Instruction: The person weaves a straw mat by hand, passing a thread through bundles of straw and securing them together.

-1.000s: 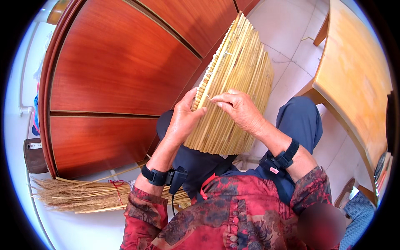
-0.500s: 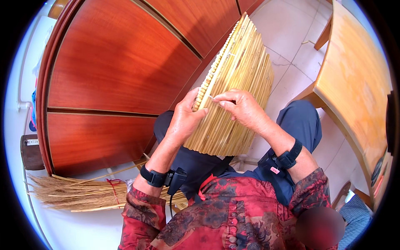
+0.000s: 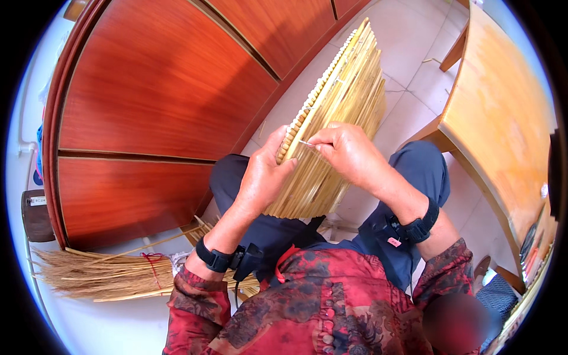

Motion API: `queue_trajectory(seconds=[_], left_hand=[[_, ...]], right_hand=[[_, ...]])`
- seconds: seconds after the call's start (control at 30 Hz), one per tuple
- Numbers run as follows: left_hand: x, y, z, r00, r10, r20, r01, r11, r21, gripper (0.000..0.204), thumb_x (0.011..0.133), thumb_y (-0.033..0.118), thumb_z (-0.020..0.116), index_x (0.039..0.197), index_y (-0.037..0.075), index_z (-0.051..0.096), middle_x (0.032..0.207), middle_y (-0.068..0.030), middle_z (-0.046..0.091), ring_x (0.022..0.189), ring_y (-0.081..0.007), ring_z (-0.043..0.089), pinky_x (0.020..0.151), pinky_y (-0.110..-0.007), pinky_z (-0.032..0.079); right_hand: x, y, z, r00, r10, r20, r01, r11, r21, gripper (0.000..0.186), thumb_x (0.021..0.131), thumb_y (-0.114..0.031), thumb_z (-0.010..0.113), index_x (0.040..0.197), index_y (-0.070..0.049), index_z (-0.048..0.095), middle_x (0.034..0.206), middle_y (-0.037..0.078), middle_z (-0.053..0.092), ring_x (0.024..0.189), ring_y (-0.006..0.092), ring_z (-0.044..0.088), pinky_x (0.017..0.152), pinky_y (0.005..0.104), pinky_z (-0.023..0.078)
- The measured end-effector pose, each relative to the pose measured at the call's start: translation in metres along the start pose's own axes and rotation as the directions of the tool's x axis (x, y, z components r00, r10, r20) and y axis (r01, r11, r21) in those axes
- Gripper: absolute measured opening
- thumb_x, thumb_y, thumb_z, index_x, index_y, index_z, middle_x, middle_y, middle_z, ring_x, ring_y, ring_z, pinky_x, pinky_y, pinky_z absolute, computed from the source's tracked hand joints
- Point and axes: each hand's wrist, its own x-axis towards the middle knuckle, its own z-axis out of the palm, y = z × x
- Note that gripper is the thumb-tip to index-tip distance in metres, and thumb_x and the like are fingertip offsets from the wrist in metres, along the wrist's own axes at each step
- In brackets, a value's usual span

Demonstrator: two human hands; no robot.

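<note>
A panel of pale yellow plant stalks (image 3: 352,89), laid side by side and bound together, stands tilted over my lap. Its upper left edge shows a row of cut stalk ends. My left hand (image 3: 264,177) is closed round that edge near its lower end, thumb on the stalk face and fingers behind, partly hidden. Just right of it, my right hand (image 3: 350,151) pinches a thin, shiny needle (image 3: 306,143) between thumb and forefinger. The needle's tip meets the outermost stalk. Small pale stitches cross the stalks farther up.
A red-brown wooden cabinet (image 3: 160,77) rises at the left. A light wooden bench (image 3: 497,106) stands at the right, above a tiled floor (image 3: 408,112). A bundle of straw-coloured broom brush (image 3: 100,275), tied with red string, lies at lower left. Straps circle both my wrists.
The panel has tipped, its far end shifting slightly right, and its stalk face now shows narrower. My right hand has turned a little, with more of the needle showing. My left hand keeps its grip.
</note>
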Motion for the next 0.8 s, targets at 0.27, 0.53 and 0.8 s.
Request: queue_trajectory(seconds=[0.27, 0.53, 0.8], left_hand=[[-0.025, 0.008, 0.014, 0.999, -0.040, 0.022, 0.040, 0.999, -0.006, 0.055, 0.084, -0.002, 0.060, 0.135, -0.004, 0.040, 0.132, -0.0166, 0.053, 0.122, -0.0171, 0.048, 0.103, -0.029, 0.036], [-0.044, 0.014, 0.026, 0.999, 0.002, 0.049, -0.001, 1.000, -0.021, 0.053, 0.085, -0.005, 0.057, 0.135, -0.002, 0.039, 0.130, -0.0179, 0.054, 0.122, -0.0192, 0.050, 0.100, -0.029, 0.038], [-0.045, 0.007, 0.026, 0.999, 0.029, 0.036, -0.028, 0.999, -0.024, 0.053, 0.085, -0.005, 0.057, 0.135, -0.001, 0.040, 0.128, -0.0178, 0.055, 0.122, -0.0197, 0.051, 0.099, -0.029, 0.039]], right_hand=[[-0.034, -0.021, -0.001, 0.996, 0.079, -0.043, -0.077, 0.997, 0.031, 0.009, 0.080, -0.001, 0.062, 0.088, 0.000, 0.068, 0.081, 0.018, 0.060, 0.078, 0.0367, 0.062, 0.070, 0.0416, 0.050], [-0.056, -0.035, -0.006, 0.995, 0.095, -0.025, -0.096, 0.994, -0.041, 0.011, 0.081, 0.000, 0.060, 0.090, -0.001, 0.066, 0.082, 0.018, 0.059, 0.080, 0.0367, 0.061, 0.070, 0.0410, 0.050], [-0.058, -0.036, -0.001, 0.994, 0.099, -0.053, -0.099, 0.995, -0.010, 0.011, 0.081, 0.000, 0.060, 0.090, -0.001, 0.065, 0.084, 0.018, 0.059, 0.080, 0.0375, 0.061, 0.069, 0.0421, 0.050]])
